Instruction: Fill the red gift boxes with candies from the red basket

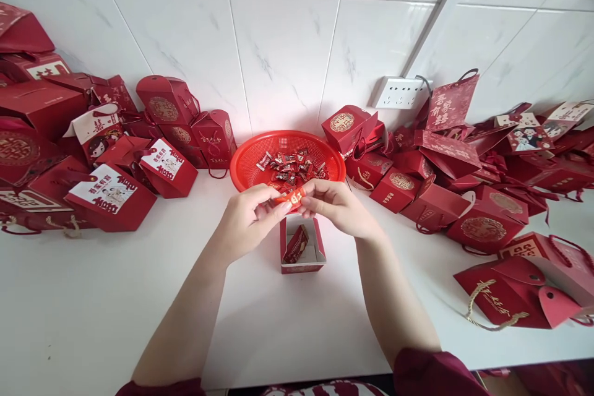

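Between my two hands is a small wrapped candy in a shiny orange-red wrapper with pale markings. My left hand pinches its left end, and my right hand pinches the other end. Just below them on the white table stands an open red box with a pale inside. One dark red wrapped packet leans inside it. Behind my hands sits a red plastic basket with a mesh wall, holding many small wrapped candies. My hands hide part of its front rim.
Piles of red gift boxes fill the left side, and more boxes crowd the right. A box with a rope handle lies near the right front. A power strip rests against the tiled wall behind.
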A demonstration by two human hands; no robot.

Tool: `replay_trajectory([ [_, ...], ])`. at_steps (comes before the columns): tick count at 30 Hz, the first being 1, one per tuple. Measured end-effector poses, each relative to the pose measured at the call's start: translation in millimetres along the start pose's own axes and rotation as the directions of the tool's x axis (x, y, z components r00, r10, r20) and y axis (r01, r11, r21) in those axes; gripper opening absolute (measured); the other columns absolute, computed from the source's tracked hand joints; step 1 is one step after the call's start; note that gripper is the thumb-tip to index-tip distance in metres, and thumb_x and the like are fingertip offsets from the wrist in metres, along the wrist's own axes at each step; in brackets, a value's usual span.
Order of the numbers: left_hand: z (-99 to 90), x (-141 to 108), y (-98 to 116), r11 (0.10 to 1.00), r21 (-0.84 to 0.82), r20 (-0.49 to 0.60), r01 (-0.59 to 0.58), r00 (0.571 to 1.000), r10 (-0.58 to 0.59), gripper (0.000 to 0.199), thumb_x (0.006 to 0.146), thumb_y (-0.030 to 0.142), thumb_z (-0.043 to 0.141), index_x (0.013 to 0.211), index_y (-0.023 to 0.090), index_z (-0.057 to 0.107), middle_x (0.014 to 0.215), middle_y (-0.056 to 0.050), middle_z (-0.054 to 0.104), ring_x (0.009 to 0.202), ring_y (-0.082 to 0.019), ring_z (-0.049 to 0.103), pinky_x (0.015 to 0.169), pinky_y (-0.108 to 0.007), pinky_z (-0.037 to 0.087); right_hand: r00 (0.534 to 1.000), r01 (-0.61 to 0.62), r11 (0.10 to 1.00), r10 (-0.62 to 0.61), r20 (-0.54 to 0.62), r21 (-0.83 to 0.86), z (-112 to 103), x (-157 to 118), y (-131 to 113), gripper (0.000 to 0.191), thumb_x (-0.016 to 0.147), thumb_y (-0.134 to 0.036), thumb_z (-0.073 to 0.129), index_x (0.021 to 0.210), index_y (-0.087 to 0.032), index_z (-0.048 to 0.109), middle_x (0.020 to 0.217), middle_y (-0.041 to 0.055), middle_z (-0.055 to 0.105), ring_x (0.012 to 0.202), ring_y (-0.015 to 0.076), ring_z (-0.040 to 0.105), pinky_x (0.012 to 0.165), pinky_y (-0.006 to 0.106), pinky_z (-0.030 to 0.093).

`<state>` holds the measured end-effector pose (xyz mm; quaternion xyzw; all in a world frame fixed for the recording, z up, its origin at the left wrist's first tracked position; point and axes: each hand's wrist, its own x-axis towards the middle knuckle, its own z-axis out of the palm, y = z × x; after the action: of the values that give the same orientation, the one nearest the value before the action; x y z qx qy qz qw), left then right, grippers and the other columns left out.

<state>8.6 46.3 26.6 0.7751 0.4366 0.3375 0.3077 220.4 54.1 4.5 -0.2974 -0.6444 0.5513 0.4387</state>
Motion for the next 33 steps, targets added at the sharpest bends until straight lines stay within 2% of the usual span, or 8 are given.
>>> replay_trajectory([
  [3,-1.4,-3.4,4.3,0.995,-0.096,0.006,-0.026,1.000,0.026,0.025,0.093,0.040,0.056,0.089,0.018,0.068,0.079,0.000,0.062,0.071,-0.013,0.053,0.063,-0.024,0.041,1.000,0.019,0.999,-0.020,-0.001,-0.045,8.5,-5.3,-8.6,0.024,0.092,-0.041,0.064,0.092,-0.016,0.064,0.089,0.0036,0.065,0.078,0.0134,0.061,0.075,0.028,0.053],
  [7,-3.4,-7.1,9.3,0.990,-0.139,0.036,-0.028,0.999,0.034,0.024,0.094,0.037,0.056,0.087,0.017,0.068,0.077,-0.001,0.060,0.073,-0.014,0.054,0.068,-0.025,0.043,0.999,0.034,0.991,-0.033,0.009,-0.128,9.0,-6.9,-10.1,0.026,0.090,-0.043,0.065,0.086,-0.017,0.062,0.082,0.0021,0.063,0.075,0.0142,0.060,0.073,0.029,0.051],
  [17,0.1,-8.2,12.5,0.929,-0.369,0.107,-0.017,0.992,0.061,0.019,0.093,0.033,0.058,0.087,0.018,0.069,0.078,-0.002,0.063,0.073,-0.013,0.057,0.066,-0.023,0.046,0.998,0.052,0.993,-0.050,0.030,-0.101,11.7,-10.8,-13.9,0.029,0.090,-0.044,0.065,0.081,-0.018,0.060,0.077,0.0013,0.060,0.072,0.0140,0.057,0.071,0.029,0.049],
  [22,3.9,-7.7,11.0,0.951,-0.306,0.064,-0.035,0.996,0.057,0.020,0.093,0.033,0.055,0.087,0.016,0.065,0.082,-0.003,0.062,0.078,-0.016,0.056,0.070,-0.027,0.046,0.998,0.047,0.984,-0.052,-0.024,-0.171,19.1,-11.5,-17.6,0.031,0.089,-0.046,0.065,0.079,-0.018,0.058,0.075,-0.0002,0.056,0.070,0.0136,0.053,0.067,0.027,0.046],
  [28,4.0,-8.1,9.1,0.970,-0.233,0.016,-0.073,0.997,0.079,0.024,0.092,0.029,0.053,0.072,0.017,0.052,0.068,0.001,0.047,0.066,-0.012,0.043,0.061,-0.025,0.038,0.999,0.042,0.978,-0.040,0.010,-0.202,25.4,-9.5,-18.2,0.031,0.090,-0.047,0.064,0.081,-0.019,0.058,0.077,-0.0003,0.056,0.072,0.0140,0.055,0.068,0.027,0.046],
  [33,2.7,-8.1,9.7,0.979,-0.183,0.034,-0.086,0.995,0.094,0.022,0.094,0.030,0.052,0.076,0.017,0.055,0.071,0.001,0.048,0.066,-0.012,0.042,0.060,-0.025,0.035,0.999,0.049,0.979,-0.049,0.003,-0.196,22.4,-9.4,-15.4,0.026,0.092,-0.043,0.063,0.084,-0.018,0.059,0.078,-0.0004,0.057,0.072,0.0136,0.056,0.067,0.027,0.047],
])
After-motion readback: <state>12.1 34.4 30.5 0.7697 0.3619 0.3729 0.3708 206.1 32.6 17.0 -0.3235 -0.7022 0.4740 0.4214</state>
